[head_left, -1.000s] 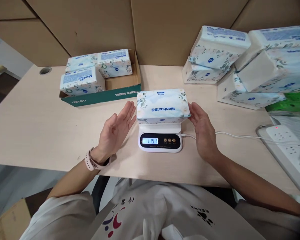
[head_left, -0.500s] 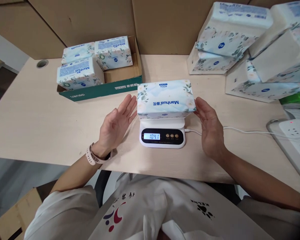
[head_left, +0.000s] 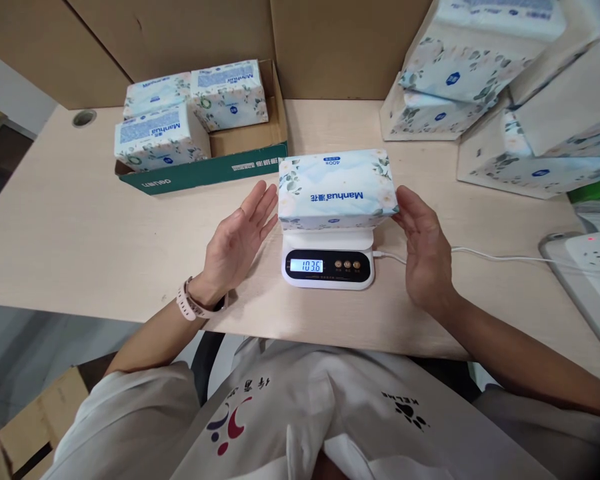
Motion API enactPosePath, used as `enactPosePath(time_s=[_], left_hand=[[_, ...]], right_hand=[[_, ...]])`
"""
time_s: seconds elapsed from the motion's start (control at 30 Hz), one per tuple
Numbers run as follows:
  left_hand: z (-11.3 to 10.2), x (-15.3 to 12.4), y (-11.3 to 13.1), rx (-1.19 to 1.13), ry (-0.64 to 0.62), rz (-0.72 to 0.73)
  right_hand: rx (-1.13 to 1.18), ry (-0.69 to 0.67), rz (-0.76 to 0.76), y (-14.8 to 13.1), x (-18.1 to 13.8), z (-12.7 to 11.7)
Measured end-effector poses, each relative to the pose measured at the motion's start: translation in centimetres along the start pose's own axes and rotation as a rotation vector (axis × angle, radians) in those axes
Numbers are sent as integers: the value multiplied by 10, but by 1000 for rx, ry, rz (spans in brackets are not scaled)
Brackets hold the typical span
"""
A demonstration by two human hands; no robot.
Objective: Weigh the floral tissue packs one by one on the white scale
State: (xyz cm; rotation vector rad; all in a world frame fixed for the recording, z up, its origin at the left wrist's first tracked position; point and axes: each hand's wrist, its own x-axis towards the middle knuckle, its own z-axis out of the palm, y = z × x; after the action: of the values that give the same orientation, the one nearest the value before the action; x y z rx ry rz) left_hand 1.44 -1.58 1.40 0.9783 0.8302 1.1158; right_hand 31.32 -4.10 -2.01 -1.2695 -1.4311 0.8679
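A pale blue Manhua tissue pack [head_left: 336, 188] lies on a small white digital scale [head_left: 328, 261] whose lit display reads 103.6. My left hand [head_left: 237, 240] is open, palm turned toward the pack's left end, fingertips just short of it. Beside the pack's right end my right hand [head_left: 424, 245] is also open, its fingertips at or touching that end. Neither hand holds anything.
A shallow green-sided cardboard box [head_left: 210, 170] at the back left holds three tissue packs [head_left: 157, 137]. Several more packs [head_left: 505, 100] are piled at the back right. A white cable [head_left: 500, 257] runs from the scale toward a power strip [head_left: 597, 257] at the right edge.
The scale's reading has dropped from 119.1 to 104.1 to 103.6. My hands have stayed at the pack's two ends; the view has shifted slightly.
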Motion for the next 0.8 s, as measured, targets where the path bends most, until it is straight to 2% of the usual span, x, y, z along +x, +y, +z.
enactPosePath(time_s=[0.3, 0.57, 0.7, 0.8], left_hand=[[0, 1, -1, 1, 11, 1], [1, 2, 4, 46, 139, 36], [2, 3, 6, 73, 199, 75], [3, 3, 7, 61, 219, 79]], right_hand=[[68, 18, -90, 0, 2, 1], [-64, 287, -125, -1, 10, -7], [-129, 316, -98, 2, 11, -10], [-95, 303, -126, 3, 10, -9]])
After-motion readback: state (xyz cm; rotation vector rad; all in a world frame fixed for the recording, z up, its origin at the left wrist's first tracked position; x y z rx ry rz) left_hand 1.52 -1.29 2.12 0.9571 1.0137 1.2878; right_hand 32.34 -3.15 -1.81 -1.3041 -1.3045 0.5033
